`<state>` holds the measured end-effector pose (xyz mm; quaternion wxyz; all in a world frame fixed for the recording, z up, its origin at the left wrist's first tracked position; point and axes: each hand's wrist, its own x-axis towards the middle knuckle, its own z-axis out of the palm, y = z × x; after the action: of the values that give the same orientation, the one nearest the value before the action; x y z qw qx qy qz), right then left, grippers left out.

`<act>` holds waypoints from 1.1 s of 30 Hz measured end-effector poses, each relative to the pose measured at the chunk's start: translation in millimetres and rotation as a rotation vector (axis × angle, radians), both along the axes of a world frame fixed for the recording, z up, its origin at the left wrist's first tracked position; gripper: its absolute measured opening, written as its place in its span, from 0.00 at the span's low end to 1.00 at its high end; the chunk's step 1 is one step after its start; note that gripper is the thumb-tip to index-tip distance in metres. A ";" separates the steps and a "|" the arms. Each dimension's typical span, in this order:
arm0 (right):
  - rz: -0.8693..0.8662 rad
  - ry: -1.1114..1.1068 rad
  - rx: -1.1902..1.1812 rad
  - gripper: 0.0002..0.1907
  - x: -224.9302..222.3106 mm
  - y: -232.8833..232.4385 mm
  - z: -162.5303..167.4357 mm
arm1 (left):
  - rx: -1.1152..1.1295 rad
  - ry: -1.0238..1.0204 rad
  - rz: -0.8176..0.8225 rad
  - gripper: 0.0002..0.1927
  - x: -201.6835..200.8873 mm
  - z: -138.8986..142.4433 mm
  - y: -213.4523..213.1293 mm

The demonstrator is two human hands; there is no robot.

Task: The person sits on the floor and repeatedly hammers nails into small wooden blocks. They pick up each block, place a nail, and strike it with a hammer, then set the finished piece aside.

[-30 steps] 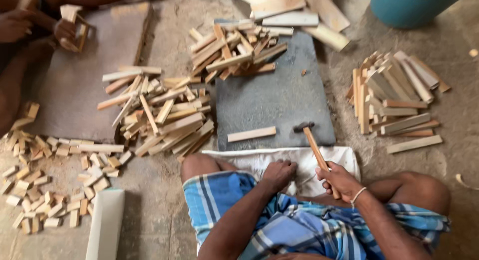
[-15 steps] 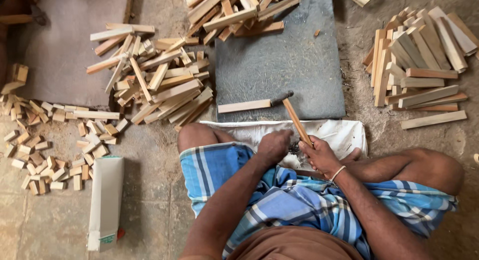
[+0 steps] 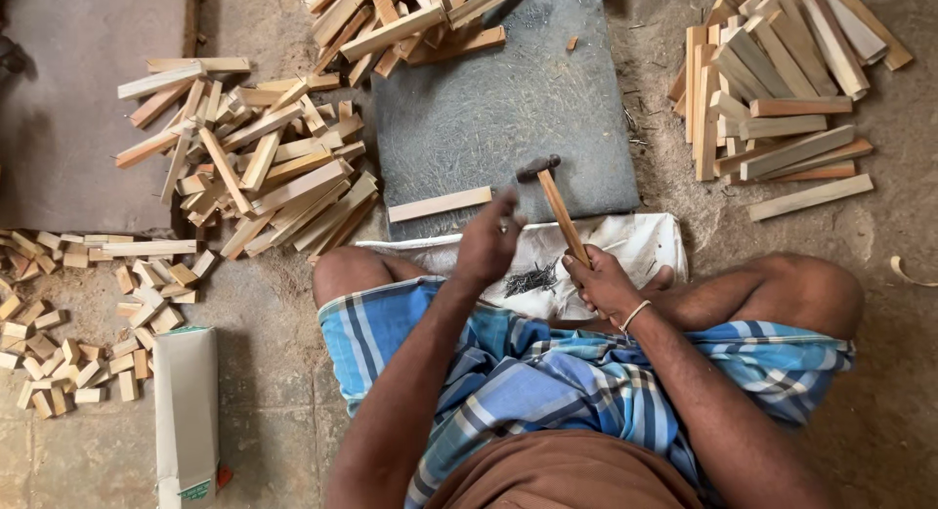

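Wooden-handled hammer (image 3: 559, 204) now stands raised over the grey stone slab (image 3: 469, 118), our right hand (image 3: 604, 282) clamped round its lower shaft; a second ago it lay lower, nearer the lap. Our left hand (image 3: 486, 241) has lifted off the white cloth (image 3: 645, 240) and hovers above the pale wood strip (image 3: 440, 203), fingers bunched, holding what we cannot tell. We judge a blow is being readied. Strip lies flat on the slab's near edge, bare and unmarked; loose nails (image 3: 532, 277) rest on the cloth
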<state>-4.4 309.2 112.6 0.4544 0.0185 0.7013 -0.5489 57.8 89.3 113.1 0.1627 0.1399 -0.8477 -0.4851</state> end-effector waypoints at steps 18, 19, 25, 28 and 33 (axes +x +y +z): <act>0.003 0.006 0.031 0.17 -3.3 -0.4 -3.8 | -0.499 -0.167 -0.547 0.09 19.7 -43.9 41.7; 0.015 -0.004 0.044 0.17 -3.0 -0.4 -1.4 | -0.517 -0.168 -0.545 0.09 19.1 -43.0 42.9; 0.023 -0.005 0.026 0.19 -1.7 2.1 4.0 | -0.439 -0.286 -0.467 0.07 17.7 -29.5 39.0; 0.017 -0.019 0.041 0.17 -2.3 2.7 -5.3 | -0.378 -0.269 -0.376 0.08 19.7 -24.8 37.0; -0.009 -0.063 0.059 0.15 -4.3 7.0 -22.6 | -0.194 -0.201 -0.404 0.16 18.0 -35.9 26.6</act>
<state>-8.7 316.3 90.0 0.4728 0.0523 0.7025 -0.5294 75.8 115.9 77.2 -0.0102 -0.0013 -0.9131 -0.4076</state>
